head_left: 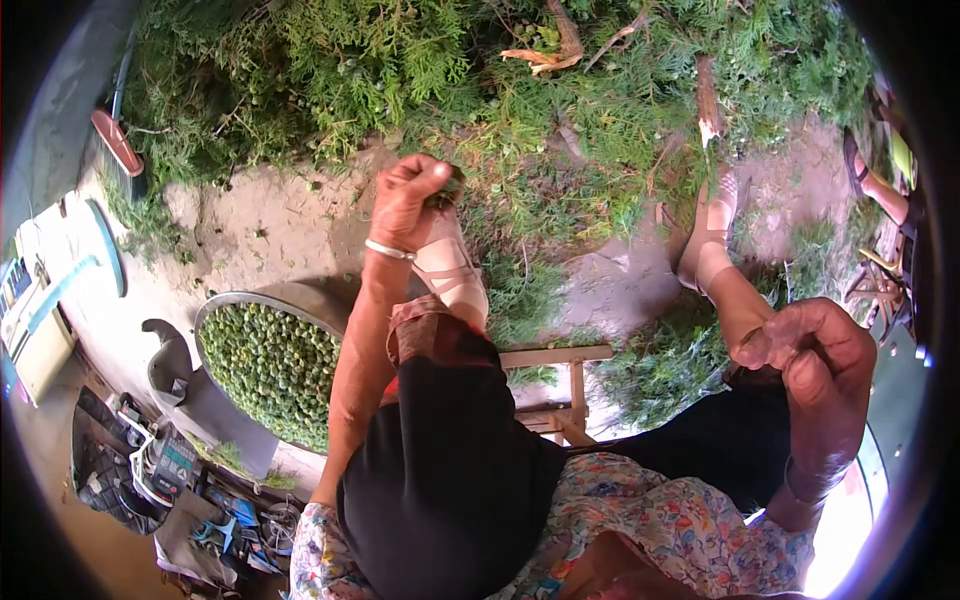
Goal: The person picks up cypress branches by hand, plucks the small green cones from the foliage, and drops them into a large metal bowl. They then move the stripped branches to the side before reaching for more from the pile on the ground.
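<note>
My left hand (405, 205), with a white bangle at its wrist, is closed in a fist above my left foot. A small dark-green clump (452, 190) shows at its fingers, mostly hidden by them. My right hand (825, 355) is raised at the right, thumb and fingertips pinched together; whatever is between them is too small to make out. Cut evergreen branches (400, 70) with flat scaly leaves lie in a heap in front of me. Left of my left forearm stands a round metal basin (240, 297) full of small green cones (270, 375).
Broken wood ends (545, 62) stick out of the heap. A wooden stool (575, 385) stands between my legs. Shoes (165, 460) and clutter lie at lower left, near a broom (120, 145). Another person's foot (880, 185) shows at the right edge.
</note>
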{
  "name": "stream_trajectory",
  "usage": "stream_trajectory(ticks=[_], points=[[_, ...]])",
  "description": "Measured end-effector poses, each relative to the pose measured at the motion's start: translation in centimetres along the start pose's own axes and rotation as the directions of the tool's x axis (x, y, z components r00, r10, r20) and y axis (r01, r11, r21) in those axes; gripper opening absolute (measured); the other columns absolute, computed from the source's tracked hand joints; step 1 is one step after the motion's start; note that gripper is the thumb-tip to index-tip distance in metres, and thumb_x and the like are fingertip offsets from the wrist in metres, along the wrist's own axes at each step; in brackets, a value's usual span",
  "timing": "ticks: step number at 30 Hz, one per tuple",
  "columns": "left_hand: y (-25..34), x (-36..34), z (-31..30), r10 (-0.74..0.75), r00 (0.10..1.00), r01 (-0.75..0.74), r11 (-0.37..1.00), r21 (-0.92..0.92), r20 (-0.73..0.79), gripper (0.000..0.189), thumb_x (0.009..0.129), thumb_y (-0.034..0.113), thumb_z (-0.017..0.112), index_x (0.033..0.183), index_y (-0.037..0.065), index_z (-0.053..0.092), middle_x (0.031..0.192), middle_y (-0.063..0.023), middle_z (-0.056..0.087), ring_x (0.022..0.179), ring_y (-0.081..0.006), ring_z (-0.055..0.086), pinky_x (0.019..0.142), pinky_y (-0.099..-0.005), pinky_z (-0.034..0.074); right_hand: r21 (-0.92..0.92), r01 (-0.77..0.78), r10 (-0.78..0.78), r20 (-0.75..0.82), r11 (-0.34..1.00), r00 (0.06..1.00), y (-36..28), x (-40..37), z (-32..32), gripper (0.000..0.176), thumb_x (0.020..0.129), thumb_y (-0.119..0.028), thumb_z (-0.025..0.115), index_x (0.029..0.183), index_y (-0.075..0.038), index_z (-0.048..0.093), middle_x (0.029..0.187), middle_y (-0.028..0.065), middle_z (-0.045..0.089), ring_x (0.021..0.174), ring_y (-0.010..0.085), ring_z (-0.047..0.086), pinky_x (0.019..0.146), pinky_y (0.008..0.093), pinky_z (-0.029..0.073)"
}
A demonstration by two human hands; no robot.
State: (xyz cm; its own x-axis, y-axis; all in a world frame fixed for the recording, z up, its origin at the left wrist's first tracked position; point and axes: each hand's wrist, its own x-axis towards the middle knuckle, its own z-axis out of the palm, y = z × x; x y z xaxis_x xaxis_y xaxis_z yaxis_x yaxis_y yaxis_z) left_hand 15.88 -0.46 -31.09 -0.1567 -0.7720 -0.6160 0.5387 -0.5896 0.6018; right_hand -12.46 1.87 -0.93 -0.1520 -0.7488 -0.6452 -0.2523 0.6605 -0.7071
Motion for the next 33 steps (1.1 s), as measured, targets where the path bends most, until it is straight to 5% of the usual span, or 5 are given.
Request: stream_trajectory(ticks=[13,19,22,28,33], points=[[-4.3,1.4,-1.1,-0.321,0.929,0.363,0.888,-0.283,0.186,0.038,0.090,0.035,0.052,0.098,-0.002,0.056,0.086,-0.0173,0.060,0.074,-0.0233,0.059,0.051,-0.0317,0.047,0.026,-0.012,0.012,0.018,1.000,1.000,0.7,-0.1,-0.1,0.050,0.076,-0.042,0.068,0.087,0.005,0.054,0.073,0.0121,0.061,0.069,0.0185,0.062,0.067,0.0284,0.051],[-6.0,1.7,-0.7,-0.172,0.976,0.193,0.968,0.162,-0.136,0.022,0.079,0.016,0.068,0.089,-0.002,0.062,0.074,-0.0097,0.063,0.062,-0.0197,0.060,0.050,-0.0294,0.046,0.016,-0.029,0.028,0.037,0.999,0.999,0.9,-0.2,-0.2,0.051,0.074,-0.042,0.069,0.088,0.005,0.056,0.072,0.0122,0.062,0.068,0.0185,0.063,0.066,0.0286,0.051],[-8.0,2.8,0.3,0.348,0.924,-0.279,0.326,0.903,0.159,0.015,0.070,0.009,0.072,0.078,0.000,0.064,0.070,-0.0106,0.066,0.056,-0.0194,0.061,0.054,-0.0307,0.049,0.017,-0.023,0.022,0.042,1.000,0.999,1.0,-0.2,0.0,0.051,0.074,-0.042,0.069,0.088,0.006,0.057,0.071,0.0126,0.062,0.067,0.0187,0.063,0.065,0.0287,0.051],[-9.9,3.8,-0.4,0.266,0.909,-0.266,-0.225,0.937,0.322,0.015,0.068,0.008,0.065,0.080,-0.001,0.062,0.070,-0.0193,0.063,0.060,-0.0299,0.062,0.058,-0.0370,0.050,0.052,-0.022,0.019,0.051,0.998,0.998,1.2,-0.1,-0.2,0.051,0.073,-0.041,0.070,0.089,0.006,0.057,0.071,0.0130,0.062,0.068,0.0187,0.063,0.065,0.0281,0.050],[-5.4,2.5,0.6,-0.094,0.994,0.105,0.776,0.622,-0.051,0.008,0.071,0.003,0.059,0.076,-0.002,0.061,0.061,-0.0053,0.058,0.048,-0.0090,0.052,0.037,-0.0252,0.040,0.059,-0.034,0.032,0.035,0.998,0.999,1.5,-0.2,-1.0,0.052,0.073,-0.041,0.071,0.089,0.006,0.057,0.072,0.0136,0.063,0.068,0.0187,0.062,0.066,0.0280,0.050]])
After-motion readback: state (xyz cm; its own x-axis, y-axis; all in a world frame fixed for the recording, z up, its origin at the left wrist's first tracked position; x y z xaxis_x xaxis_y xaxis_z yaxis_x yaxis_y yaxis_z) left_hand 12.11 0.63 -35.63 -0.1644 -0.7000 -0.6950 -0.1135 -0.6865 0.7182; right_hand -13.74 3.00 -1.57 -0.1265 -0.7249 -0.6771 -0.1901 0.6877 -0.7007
